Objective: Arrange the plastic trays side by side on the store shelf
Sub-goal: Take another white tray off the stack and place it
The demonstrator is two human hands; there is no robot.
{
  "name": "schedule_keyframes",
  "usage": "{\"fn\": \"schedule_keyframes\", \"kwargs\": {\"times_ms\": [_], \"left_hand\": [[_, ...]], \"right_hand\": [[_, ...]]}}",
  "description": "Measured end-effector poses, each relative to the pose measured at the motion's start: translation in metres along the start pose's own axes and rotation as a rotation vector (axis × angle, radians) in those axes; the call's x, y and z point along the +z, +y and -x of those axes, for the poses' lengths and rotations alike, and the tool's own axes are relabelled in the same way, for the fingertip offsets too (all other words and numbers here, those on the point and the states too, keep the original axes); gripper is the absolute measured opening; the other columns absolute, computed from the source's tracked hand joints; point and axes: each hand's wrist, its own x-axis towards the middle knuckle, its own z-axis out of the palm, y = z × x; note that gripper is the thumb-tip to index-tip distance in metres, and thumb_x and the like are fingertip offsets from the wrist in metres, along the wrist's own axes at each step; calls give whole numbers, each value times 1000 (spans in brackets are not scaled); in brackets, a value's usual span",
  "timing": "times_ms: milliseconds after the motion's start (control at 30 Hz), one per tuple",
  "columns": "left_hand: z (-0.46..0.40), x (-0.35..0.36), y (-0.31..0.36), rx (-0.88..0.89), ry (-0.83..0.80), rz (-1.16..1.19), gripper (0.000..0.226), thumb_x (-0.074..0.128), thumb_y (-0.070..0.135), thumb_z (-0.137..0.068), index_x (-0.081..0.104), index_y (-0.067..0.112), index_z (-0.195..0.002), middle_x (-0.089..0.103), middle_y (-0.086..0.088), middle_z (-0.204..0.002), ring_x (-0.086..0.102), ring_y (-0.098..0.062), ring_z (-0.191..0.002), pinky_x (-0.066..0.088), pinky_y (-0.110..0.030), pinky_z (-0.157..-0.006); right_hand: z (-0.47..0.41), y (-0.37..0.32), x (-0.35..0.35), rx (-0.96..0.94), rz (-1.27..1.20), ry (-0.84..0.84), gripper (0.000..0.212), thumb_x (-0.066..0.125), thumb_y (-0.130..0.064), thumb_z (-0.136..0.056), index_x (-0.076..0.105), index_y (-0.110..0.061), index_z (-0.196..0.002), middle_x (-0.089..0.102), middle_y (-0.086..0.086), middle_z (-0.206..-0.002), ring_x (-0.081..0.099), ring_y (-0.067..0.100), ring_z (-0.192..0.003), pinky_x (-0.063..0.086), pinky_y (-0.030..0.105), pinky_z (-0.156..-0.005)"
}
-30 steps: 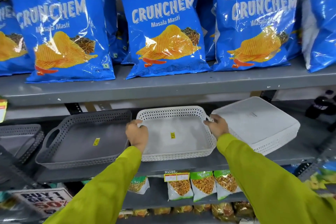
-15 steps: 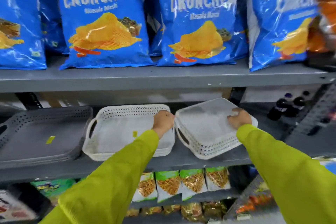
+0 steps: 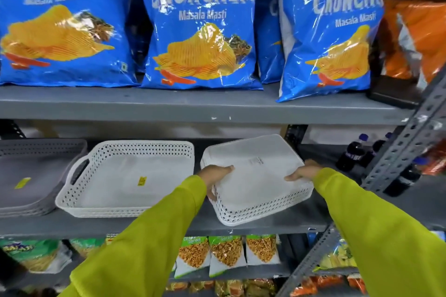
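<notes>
An upside-down stack of white perforated trays [image 3: 255, 181] lies on the grey middle shelf [image 3: 169, 224], turned at an angle, its near corner over the shelf's front edge. My left hand [image 3: 216, 172] grips its left side and my right hand [image 3: 301, 173] rests on its right side. To its left sits an upright white tray stack [image 3: 128, 178] with a yellow sticker inside. Farther left is a grey tray stack [image 3: 36, 176], cut off by the frame edge.
Blue Crunchem chip bags [image 3: 202, 31] fill the shelf above, with an orange bag [image 3: 415, 36] at the right. Dark bottles [image 3: 357, 154] stand right of the trays behind a slotted metal upright [image 3: 395, 161]. Snack packets [image 3: 226, 255] line the shelf below.
My hands left the middle white tray and moved right onto the upside-down white stack, now gripping both its sides. The view shifted right and closer.
</notes>
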Motion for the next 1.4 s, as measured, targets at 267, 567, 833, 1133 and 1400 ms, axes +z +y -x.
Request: {"fn": "schedule_keyframes", "kwargs": {"times_ms": [267,567,833,1133,1400], "left_hand": [[-15,-10,13,699,499,472,17,61,39,-84,50,29,-91,58,1,-88,55,-18,-80,47,-35,-85],[-14,-29,10,385,336,805,34,56,44,-84,71,14,-79,74,-12,-91,70,-31,-83,56,-43,-83],[-8,-60,1,284,332,305,19,62,18,-88,64,2,-78,68,-17,-85,62,-21,-65,53,-21,-45],[-4,-59,-13,373,610,-378,31,81,24,-69,73,-6,-70,74,-26,-81,70,-39,-84,50,-35,-70],[4,-72,-39,451,634,-392,35,86,29,-65,75,3,-87,72,-6,-92,64,-23,-91,51,-32,-81]], "right_hand": [[23,-33,-3,-128,-1028,113,65,48,-64,-85,58,-12,-123,66,7,-115,61,21,-95,49,32,-83],[28,-17,-4,-78,-1084,-10,67,29,-73,-82,58,-30,-125,55,-3,-125,47,20,-116,19,40,-116],[31,16,-5,-53,-1084,-102,36,51,-36,-88,72,-7,-89,75,11,-74,69,28,-65,55,35,-65],[10,4,6,64,-139,63,21,59,-4,-87,67,6,-104,63,13,-85,55,23,-66,45,32,-75],[13,5,30,-89,86,322,47,48,-5,-92,46,-8,-139,54,22,-136,52,40,-123,46,37,-98]]}}
